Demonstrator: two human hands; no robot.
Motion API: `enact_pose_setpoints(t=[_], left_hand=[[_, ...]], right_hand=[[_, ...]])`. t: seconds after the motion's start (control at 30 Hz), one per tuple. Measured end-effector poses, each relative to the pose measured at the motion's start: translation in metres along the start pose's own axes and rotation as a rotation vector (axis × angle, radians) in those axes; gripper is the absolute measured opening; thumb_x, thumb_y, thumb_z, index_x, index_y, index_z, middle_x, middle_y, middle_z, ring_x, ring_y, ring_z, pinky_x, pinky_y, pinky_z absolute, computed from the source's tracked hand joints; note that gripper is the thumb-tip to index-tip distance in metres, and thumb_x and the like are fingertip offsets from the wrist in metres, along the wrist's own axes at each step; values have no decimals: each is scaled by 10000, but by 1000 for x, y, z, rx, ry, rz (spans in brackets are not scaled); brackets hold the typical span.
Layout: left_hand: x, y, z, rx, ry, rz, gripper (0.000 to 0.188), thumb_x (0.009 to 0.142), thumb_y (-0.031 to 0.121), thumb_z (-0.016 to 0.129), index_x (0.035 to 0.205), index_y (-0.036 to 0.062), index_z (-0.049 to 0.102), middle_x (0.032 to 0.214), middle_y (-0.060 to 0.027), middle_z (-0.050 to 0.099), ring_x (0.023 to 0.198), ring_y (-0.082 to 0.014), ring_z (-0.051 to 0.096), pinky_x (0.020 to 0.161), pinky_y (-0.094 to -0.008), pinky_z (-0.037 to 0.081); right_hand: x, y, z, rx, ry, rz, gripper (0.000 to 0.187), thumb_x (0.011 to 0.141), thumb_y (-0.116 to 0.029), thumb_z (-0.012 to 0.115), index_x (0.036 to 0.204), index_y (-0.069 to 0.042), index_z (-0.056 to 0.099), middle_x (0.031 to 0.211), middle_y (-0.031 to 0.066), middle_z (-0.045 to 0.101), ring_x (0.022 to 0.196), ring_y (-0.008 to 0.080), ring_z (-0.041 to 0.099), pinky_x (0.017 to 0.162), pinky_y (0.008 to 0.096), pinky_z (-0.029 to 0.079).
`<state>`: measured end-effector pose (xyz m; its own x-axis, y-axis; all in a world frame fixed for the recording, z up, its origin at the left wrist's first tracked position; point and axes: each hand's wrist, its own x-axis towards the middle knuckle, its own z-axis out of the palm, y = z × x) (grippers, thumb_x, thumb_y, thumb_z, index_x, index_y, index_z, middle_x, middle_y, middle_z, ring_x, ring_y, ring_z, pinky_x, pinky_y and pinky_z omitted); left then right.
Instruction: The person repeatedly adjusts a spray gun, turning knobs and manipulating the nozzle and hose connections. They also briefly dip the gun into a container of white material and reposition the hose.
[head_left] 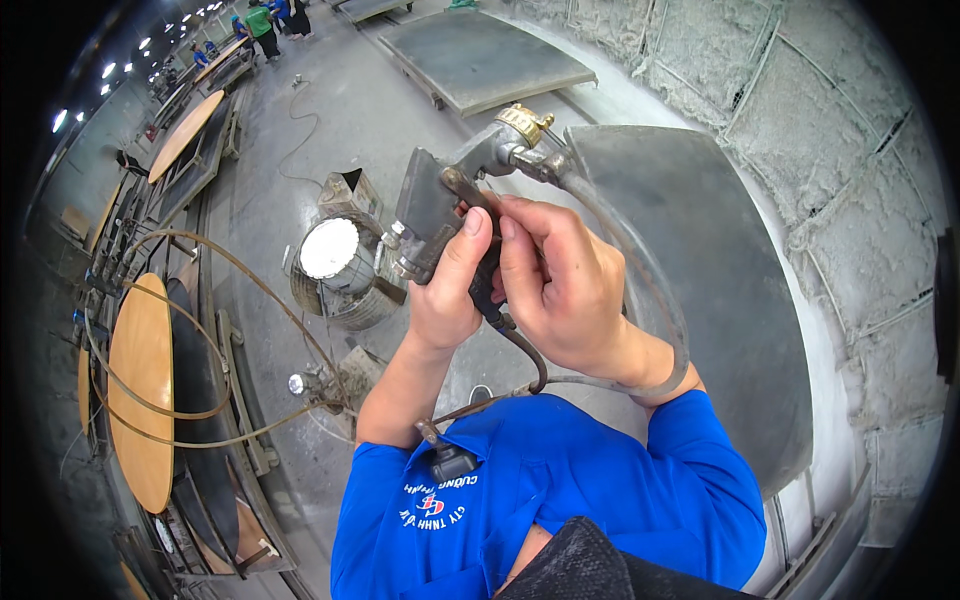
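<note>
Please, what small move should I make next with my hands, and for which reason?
Perhaps ease the right forearm clear of the grey hose, which seems to cross it, while the left hand steadies the spray gun: the right hand is also busy at the gun, so a tug could tilt it.

Spray-gun handle (486, 284) — partly hidden by fingers (520, 262).

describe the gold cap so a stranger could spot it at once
From the blue shirt, move up the picture to the dark grey tool. At its upper end, just below the large flat panel at the top, sits the gold cap, shiny and ridged beside plain grey metal fittings.
</note>
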<state>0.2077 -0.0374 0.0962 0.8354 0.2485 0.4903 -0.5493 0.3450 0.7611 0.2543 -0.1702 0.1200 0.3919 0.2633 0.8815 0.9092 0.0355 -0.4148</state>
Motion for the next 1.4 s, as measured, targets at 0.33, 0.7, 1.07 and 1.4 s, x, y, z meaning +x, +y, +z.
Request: enact_pose_setpoints(t=[0.33, 0.7, 1.07, 1.4], left_hand=[[4, -5, 4, -20, 79, 70, 194, 1086, 160, 595, 1173, 19, 696, 1020, -21, 709, 864, -92, 648, 731, -262, 525], [-2, -6, 1, -58, 60, 67, 187, 1082, 144, 596, 1180, 21, 697, 1093, -22, 708, 976, -105, 643, 848, -282, 512], [-3, -5, 1, -74, 30, 37, 201, 1087, 142, 576, 1204, 20, 684, 1121, -29, 702, 997, -107, 639, 857, -286, 514], [-2, -4, 6, -81, -1, 46, 246, 1095, 165, 561, 1263, 16, 661, 1144, -40, 698, 1020, -115, 642, 875, -286, 513]], right_hand=[[6, 0, 6, -80, 78, -73, 176, 941, 49, 721, 1112, 28, 684, 827, 122, 741, 591, 161, 687, 520, 294, 510], [3, -6, 14, -286, 168, -152, 237, 909, 51, 745, 1137, 4, 705, 863, 134, 753, 658, 243, 714, 582, 329, 542], [5, -3, 18, -324, 222, -224, 286, 877, 76, 745, 1152, 5, 714, 868, 126, 749, 653, 247, 702, 587, 335, 534], [3, -6, 18, -344, 214, -185, 309, 861, 87, 736, 1157, 7, 710, 893, 137, 754, 703, 268, 728, 621, 345, 557]])
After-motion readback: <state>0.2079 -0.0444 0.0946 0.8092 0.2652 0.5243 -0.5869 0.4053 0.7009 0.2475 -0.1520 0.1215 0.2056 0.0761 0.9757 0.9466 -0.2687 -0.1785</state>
